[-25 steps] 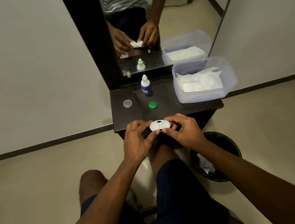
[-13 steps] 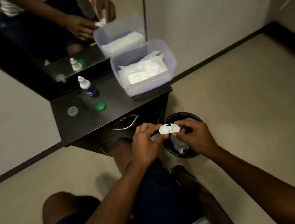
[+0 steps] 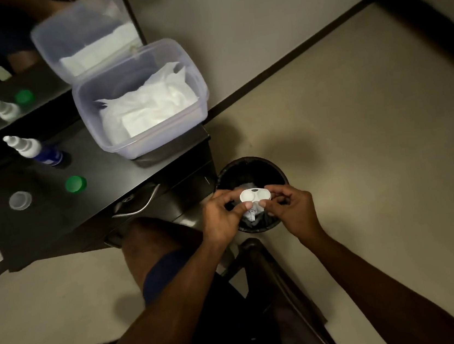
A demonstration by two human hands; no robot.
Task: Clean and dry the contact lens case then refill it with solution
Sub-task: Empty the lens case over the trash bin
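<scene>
A white contact lens case [image 3: 255, 195] with two round wells is held over the black waste bin [image 3: 277, 168], its wells tipped toward the bin. My left hand [image 3: 221, 218] pinches its left end and my right hand [image 3: 290, 207] pinches its right end. On the dark table [image 3: 53, 210] stand the solution bottle [image 3: 36, 151] with a white nozzle and blue label, a green cap [image 3: 75, 184] and a clear cap [image 3: 20, 200].
A clear plastic tub [image 3: 193, 70] holding white tissues sits at the table's right end, in front of a mirror. Crumpled tissue lies in the bin. A drawer handle [image 3: 138, 204] shows below the tabletop. My knees and a dark chair frame [image 3: 275, 274] are below my hands.
Both hands carried the lens case from the table's front edge to the right and down, over the waste bin. My view turned right with them.
</scene>
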